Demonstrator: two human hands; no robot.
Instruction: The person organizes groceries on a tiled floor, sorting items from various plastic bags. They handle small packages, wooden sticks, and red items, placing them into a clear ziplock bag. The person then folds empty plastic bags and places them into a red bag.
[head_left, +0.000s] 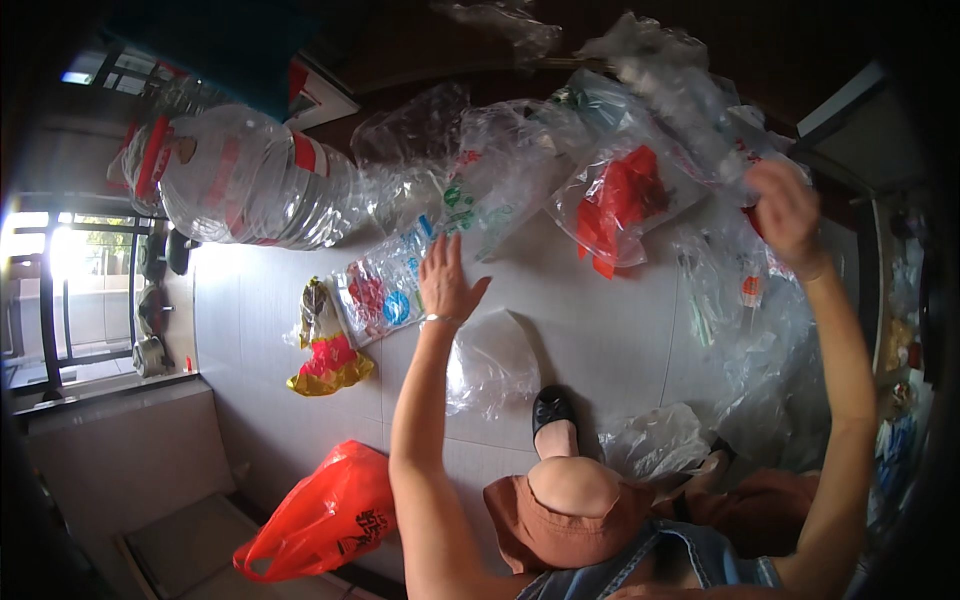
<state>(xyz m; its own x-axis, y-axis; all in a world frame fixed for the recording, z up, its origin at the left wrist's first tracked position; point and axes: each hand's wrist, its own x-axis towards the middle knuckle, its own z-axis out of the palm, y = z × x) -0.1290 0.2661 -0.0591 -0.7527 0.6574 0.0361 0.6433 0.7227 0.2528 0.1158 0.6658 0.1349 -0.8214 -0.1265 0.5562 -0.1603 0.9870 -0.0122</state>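
My left hand (448, 281) is spread, palm down, over the edge of a printed clear plastic bag (382, 289) on the floor; whether it touches the bag is unclear. Below it lies a plain clear plastic bag (495, 360). My right hand (784, 206), blurred and with bent fingers, is raised at the right beside a heap of clear plastic bags (675, 97); whether it holds anything cannot be told. Between the hands, a clear bag with a crumpled red plastic bag (626, 195) inside lies at the heap's edge. A yellow and red wrapper (330, 352) lies left of the printed bag.
Large clear plastic bottles (247, 176) lie at the upper left. A red carrier bag (330, 510) rests at the lower left. More clear bags (757, 352) spread at the right, and a whitish bag (656, 439) lies near my feet. A barred window (90, 292) is at the far left.
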